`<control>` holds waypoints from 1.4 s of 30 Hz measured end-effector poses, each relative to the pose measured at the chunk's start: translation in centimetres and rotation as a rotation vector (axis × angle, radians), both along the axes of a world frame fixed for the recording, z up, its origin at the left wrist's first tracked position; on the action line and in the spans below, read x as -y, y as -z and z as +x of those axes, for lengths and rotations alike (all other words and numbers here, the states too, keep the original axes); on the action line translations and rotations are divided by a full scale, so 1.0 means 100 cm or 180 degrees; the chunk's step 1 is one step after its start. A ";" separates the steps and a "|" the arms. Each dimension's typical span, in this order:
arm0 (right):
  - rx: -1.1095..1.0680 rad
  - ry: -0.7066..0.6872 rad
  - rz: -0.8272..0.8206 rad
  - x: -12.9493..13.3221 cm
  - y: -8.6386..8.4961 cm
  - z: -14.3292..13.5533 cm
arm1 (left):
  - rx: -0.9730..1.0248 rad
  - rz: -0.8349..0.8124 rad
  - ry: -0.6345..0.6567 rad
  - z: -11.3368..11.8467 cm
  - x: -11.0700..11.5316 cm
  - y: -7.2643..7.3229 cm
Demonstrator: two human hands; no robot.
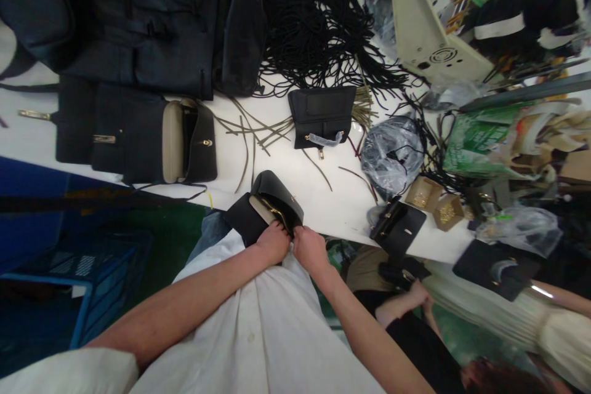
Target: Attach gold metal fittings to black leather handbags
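Observation:
A black handbag [277, 191] with a beige inside lies tilted at the table's front edge, close against my body, its mouth spread wide. My left hand [276, 241] has its fingers curled over the near rim of the bag, partly inside the mouth. Pinched on the bag's right corner is my right hand [308, 247]; its fingertips are close beside the left ones. Whatever small part lies between the fingers is hidden. Beyond it, a flat black bag piece [323, 112] with a wrapped handle and a metal clasp rests on the white table [318, 197].
Several black bags [138, 135] stand at the left, below large black bags [138, 24]. Black cords [318, 24] heap at the back. Small boxes of gold fittings [422, 194] and a plastic-wrapped bundle [392, 154] lie right. A co-worker's hands [418, 295] hold another black piece.

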State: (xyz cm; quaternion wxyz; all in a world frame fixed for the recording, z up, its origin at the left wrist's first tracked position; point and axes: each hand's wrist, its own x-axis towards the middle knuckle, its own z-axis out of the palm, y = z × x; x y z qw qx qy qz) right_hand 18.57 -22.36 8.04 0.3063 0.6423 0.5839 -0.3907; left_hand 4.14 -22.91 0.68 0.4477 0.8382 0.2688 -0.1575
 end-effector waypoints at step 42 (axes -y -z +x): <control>0.0494 0.0386 0.0120 0.004 0.006 -0.001 | 0.0386 0.0092 0.0107 -0.005 -0.116 -0.057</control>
